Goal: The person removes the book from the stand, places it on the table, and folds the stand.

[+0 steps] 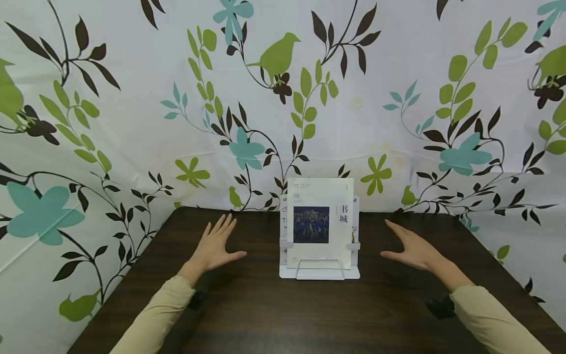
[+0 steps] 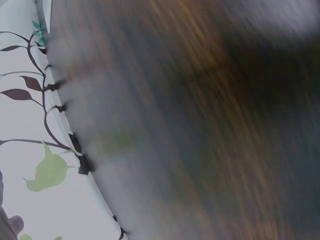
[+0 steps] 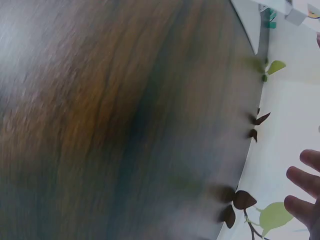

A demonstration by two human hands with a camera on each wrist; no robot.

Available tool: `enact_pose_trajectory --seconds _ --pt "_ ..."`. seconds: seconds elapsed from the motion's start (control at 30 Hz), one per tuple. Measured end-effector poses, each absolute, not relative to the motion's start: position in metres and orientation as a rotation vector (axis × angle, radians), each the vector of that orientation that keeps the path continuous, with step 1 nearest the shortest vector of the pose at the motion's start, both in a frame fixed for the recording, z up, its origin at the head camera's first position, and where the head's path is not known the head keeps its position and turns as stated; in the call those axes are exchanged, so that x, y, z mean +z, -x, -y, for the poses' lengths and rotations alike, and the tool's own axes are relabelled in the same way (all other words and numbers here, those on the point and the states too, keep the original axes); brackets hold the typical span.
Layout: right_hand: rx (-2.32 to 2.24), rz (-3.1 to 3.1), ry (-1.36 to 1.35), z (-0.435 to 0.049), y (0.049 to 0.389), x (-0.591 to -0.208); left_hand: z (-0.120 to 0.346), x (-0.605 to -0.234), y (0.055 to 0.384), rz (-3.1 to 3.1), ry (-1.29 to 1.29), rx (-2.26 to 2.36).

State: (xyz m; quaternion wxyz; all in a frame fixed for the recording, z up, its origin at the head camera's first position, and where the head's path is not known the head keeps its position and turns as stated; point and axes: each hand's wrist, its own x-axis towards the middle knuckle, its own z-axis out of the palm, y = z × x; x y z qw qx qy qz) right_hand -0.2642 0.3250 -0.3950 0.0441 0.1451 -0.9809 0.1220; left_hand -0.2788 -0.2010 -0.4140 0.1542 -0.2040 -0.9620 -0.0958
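Observation:
A pale book (image 1: 316, 195) with a dark square picture on its cover stands upright on a white book stand (image 1: 283, 272) near the back of the table. To its left, my left hand (image 1: 215, 248) is held out with fingers spread and nothing in it. My right hand (image 1: 414, 247) reaches in from the other side, fingers extended and thumb apart, also holding nothing. Both hands are apart from the book. In the right wrist view, fingertips (image 3: 303, 181) show at the right edge, and a corner of the stand (image 3: 248, 22) appears at the top.
The dark brown wooden table (image 1: 318, 314) has its back edge against a white cloth (image 1: 132, 123) printed with leaves, birds and flowers. White clips on the stand lie over both sides of the book, and a wire support crosses its lower front.

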Motion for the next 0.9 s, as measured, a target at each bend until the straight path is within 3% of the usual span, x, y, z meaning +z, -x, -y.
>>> enact_pose_trajectory --seconds 0.33,0.9 --pt "0.717 2.905 -0.472 -0.311 0.265 -0.393 0.180 -0.409 0.277 2.705 0.662 -0.490" --pt "1.106 2.690 -0.529 -0.267 0.268 -0.383 0.126 -0.400 0.275 2.454 0.581 -1.081"
